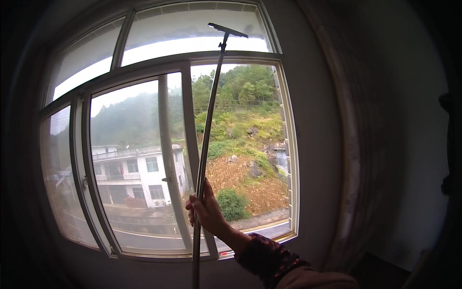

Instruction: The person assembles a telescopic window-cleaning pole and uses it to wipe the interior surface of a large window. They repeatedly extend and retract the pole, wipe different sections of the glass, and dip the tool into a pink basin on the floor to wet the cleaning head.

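Right hand point(209, 212) wraps round a slim metal pole point(196, 255), fingers curled over its left side and thumb pointing up along it, with the grip closed onto the shaft. What the left hand does cannot be told, as it lies outside the view. Down and right of the gripping hand come a dark cuff point(269, 255) flecked with red and a brownish sleeve point(313, 280). From below the hand the pole runs up past it, leaning slightly right, and ends high above in a dark squeegee head point(227, 31). That head is tilted in front of an upper pane point(168, 29); contact with the glass cannot be told. Behind the hand stands a window frame point(255, 57), with a sliding sash point(189, 96) reaching to the left and a clearer bay to the right. Farther off, a green bush point(232, 204) appears just right of the hand, a brown field point(228, 176) above it. White house point(139, 166) to the left; wooded hill point(250, 86) higher up, beyond everything.
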